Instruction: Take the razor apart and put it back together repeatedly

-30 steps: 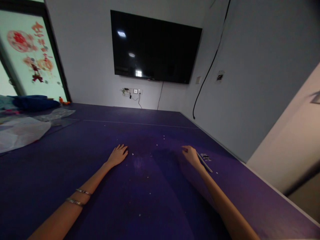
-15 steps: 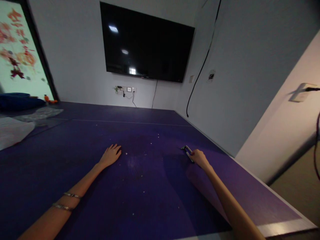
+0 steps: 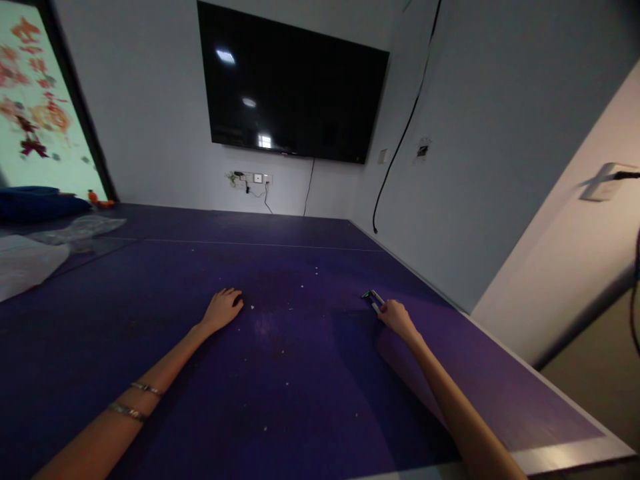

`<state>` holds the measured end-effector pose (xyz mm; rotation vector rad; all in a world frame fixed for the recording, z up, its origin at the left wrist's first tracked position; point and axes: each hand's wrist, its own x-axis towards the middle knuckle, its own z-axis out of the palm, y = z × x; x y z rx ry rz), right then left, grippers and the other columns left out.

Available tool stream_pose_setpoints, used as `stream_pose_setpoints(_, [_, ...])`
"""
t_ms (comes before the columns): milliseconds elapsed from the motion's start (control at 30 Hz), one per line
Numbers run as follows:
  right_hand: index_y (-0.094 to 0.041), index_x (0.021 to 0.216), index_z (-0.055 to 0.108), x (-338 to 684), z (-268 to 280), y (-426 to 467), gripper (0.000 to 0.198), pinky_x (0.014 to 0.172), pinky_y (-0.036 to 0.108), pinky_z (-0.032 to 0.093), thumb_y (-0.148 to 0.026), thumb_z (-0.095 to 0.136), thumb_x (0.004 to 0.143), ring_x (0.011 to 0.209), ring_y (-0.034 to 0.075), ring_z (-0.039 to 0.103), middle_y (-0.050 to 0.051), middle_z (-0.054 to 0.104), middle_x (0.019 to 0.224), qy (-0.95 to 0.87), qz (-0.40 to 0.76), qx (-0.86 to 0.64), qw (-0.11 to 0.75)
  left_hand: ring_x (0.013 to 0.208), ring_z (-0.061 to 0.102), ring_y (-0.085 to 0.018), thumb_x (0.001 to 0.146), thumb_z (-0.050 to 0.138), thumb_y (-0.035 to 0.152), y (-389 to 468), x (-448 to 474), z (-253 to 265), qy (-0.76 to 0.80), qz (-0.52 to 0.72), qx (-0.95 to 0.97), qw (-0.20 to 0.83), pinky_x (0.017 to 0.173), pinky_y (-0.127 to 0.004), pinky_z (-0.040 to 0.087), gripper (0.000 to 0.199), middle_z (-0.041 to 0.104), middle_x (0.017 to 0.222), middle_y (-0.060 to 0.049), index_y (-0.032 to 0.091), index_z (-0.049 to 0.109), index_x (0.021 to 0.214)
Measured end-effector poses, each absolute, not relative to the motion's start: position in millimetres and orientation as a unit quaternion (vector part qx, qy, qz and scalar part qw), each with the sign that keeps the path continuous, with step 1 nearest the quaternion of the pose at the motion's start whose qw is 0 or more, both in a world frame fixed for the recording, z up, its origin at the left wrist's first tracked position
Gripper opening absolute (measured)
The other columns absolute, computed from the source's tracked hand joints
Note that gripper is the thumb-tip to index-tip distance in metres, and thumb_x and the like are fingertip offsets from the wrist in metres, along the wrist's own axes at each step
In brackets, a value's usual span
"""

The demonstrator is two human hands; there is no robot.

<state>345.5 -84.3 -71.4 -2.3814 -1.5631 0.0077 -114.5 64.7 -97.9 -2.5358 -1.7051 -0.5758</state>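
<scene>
My left hand (image 3: 223, 308) lies palm down on the dark purple table (image 3: 280, 393), fingers loosely curled, holding nothing. Two bracelets (image 3: 136, 399) circle that forearm. My right hand (image 3: 396, 315) rests further right, closed around a small metal tool (image 3: 373, 299) whose tip pokes out beyond my fingers toward the far side. Small white crumbs (image 3: 280, 333) are scattered over the surface between my hands.
A large black TV (image 3: 290, 87) hangs on the far wall above a socket strip (image 3: 250, 179). Clear plastic sheets (image 3: 30, 260) and a blue bundle (image 3: 35, 203) lie at the far left. The table's right edge (image 3: 550, 380) runs close to the wall; a cable (image 3: 400, 147) hangs there.
A second ago the tool lay by my right hand with a small perforated piece beside it; now my fingers hold it. The view shifted right, then settled. My left hand stayed put.
</scene>
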Motion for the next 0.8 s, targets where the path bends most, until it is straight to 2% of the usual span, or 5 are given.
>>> stream_pose_setpoints(100, [-0.017, 0.077, 0.072, 340.7, -68.3, -86.1, 0.018, 0.053, 0.021, 0.037, -0.017, 0.055, 0.07, 0.073, 0.022, 0.065, 0.01, 0.07, 0.076, -0.537, 0.007, -0.829, 0.153, 0.115, 0.047, -0.024, 0.078, 0.042, 0.028, 53.4, -93.7, -81.2, -0.524, -0.233, -0.818, 0.034, 0.102, -0.037, 0.031, 0.036, 0.058, 0.118, -0.012, 0.013, 0.064, 0.103])
stream_pose_setpoints(233, [-0.017, 0.082, 0.072, 323.2, -57.7, -86.8, 0.022, 0.052, 0.021, 0.035, -0.021, 0.052, 0.074, 0.07, 0.02, 0.065, 0.009, 0.069, 0.073, -0.545, 0.021, -0.817, 0.189, 0.099, 0.056, -0.02, 0.077, 0.044, 0.025, 29.3, -45.0, -57.2, -0.465, -0.328, -0.821, -0.046, 0.093, -0.033, 0.038, 0.027, 0.066, 0.1, -0.006, 0.016, 0.067, 0.089])
stream_pose_setpoints(400, [-0.016, 0.073, 0.071, 280.2, -40.9, -83.7, 0.021, 0.052, 0.021, 0.031, -0.021, 0.051, 0.076, 0.066, 0.018, 0.062, 0.009, 0.068, 0.068, -0.603, -0.021, -0.767, 0.218, 0.071, 0.062, -0.016, 0.076, 0.049, 0.028, -4.5, 31.1, -50.5, -0.395, -0.338, -0.792, -0.32, 0.068, -0.027, 0.047, 0.022, 0.068, 0.078, -0.007, 0.015, 0.066, 0.079])
stream_pose_setpoints(567, [-0.017, 0.076, 0.069, 231.4, -33.0, -87.7, 0.021, 0.055, 0.021, 0.032, -0.017, 0.048, 0.077, 0.065, 0.015, 0.06, 0.007, 0.066, 0.075, -0.646, -0.034, -0.728, 0.226, 0.045, 0.053, -0.009, 0.076, 0.052, 0.047, -22.7, 85.7, -62.3, -0.369, -0.31, -0.688, -0.543, 0.039, -0.019, 0.037, 0.036, 0.064, 0.067, -0.006, 0.012, 0.06, 0.073])
stream_pose_setpoints(800, [-0.016, 0.089, 0.067, 193.2, -30.5, -100.4, 0.024, 0.064, 0.022, 0.04, -0.018, 0.044, 0.081, 0.072, 0.016, 0.059, 0.01, 0.062, 0.085, -0.676, -0.039, -0.7, 0.224, 0.029, 0.041, -0.008, 0.077, 0.048, 0.053, -27.6, 96.2, -57.4, -0.399, -0.354, -0.651, -0.541, 0.03, -0.019, 0.028, 0.044, 0.046, 0.04, 0.002, 0.016, 0.048, 0.054])
